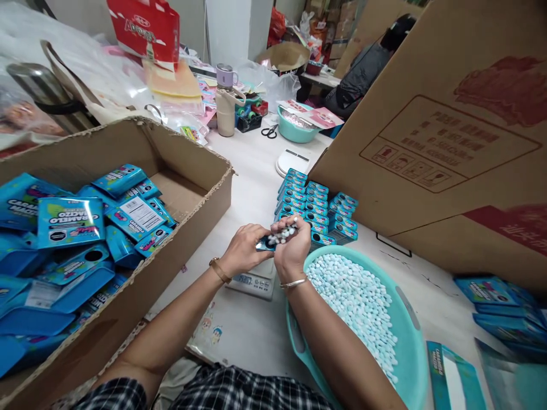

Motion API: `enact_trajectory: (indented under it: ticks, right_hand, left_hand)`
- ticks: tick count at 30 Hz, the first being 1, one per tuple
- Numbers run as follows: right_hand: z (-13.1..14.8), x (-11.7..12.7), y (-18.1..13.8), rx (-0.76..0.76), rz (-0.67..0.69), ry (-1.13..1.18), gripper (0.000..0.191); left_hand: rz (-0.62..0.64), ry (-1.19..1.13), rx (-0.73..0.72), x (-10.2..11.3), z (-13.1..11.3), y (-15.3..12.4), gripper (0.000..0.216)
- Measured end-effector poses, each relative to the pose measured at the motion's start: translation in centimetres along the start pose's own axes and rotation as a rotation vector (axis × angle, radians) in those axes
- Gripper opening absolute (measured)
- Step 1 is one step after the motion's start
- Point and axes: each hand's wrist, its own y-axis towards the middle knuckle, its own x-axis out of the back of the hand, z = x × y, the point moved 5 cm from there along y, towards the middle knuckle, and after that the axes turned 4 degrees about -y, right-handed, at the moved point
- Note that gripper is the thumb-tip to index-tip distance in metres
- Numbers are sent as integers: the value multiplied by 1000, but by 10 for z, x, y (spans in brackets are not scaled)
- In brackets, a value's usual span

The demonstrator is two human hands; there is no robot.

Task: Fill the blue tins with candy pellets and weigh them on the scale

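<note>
In the middle of the head view, my left hand [247, 249] grips a small blue box [265, 244], its fingers wrapped around the side. My right hand [294, 245] is cupped and holds a heap of white and pale blue candies [282, 234] at the box's end. Below both hands sits a digital scale [256, 283] with a lit display. A turquoise basin [421, 364] full of the same candies [354, 307] stands under my right forearm. Just beyond my hands, several blue boxes [294, 193] stand in rows.
An open cardboard carton [192, 222] on the left holds many blue boxes [70, 222]. A large carton [427, 142] leans in on the right. Flattened blue boxes [504, 313] lie at right. Farther back are scissors [269, 132], a white device [294, 162], a tumbler [225, 108] and a person [363, 68].
</note>
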Motion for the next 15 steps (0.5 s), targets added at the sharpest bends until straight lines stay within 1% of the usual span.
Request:
enact_trajectory:
  ticks: [4,8,10,12,15]
  right_hand:
    - [-1,2,4,-84,-20,42,14]
    - [6,9,11,-222,-11,101,16]
    - [19,17,11,-284,3,129,17]
    - [40,28,6,-328,35,192,17]
    - [83,58,-9,-327,88,311,15]
  left_hand:
    - [13,0,21,0,-2,0,34]
    - [17,-2,15,0,-4,1,32]
    - [31,-9,5,3,-5,0,38]
    - [30,-26,2,12,-6,-3,46]
    - [-35,-36,23,34,-7,-15,52]
